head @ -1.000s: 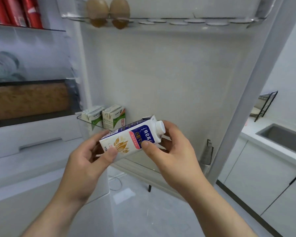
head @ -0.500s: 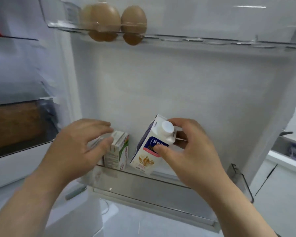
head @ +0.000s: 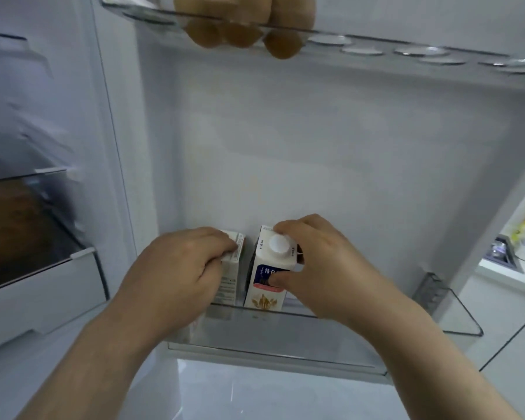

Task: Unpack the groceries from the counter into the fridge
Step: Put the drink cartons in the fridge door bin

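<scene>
**Chg vs 0.5 s ago:** white-and-blue cardboard milk carton w/ round white screw cap [head: 267, 268] goes from tilted above the bin to upright inside it. L hand [head: 182, 268] has come down onto the neighbouring carton.

**Loc:** carton stands in the clear plastic door bin [head: 331, 331], left of centre, against the door panel. Narrow gap to small white-and-green drink carton [head: 235, 253] on its left.

**Axis:** long axis vertical, cap up.

**R hand [head: 325, 268]:** nearer hand, just right of the carton. Fingers [head: 285, 228] curl over the far top edge and thumb presses the front face below the cap, pinching the carton's shoulder.

**L hand:** fingers curled over the small carton's top, gripping it toward the bin's left end.

**Room:** bin to the right of the carton looks open. Front wall is low, so the carton's upper half stands above it. Upper clear shelf w/ brown eggs [head: 282, 43] is well apart overhead.

**Est.:** carton seated or nearly so; can't tell if its base is flat. Release prob. wants R hand lifting up and rightward, away from the cap.
</scene>
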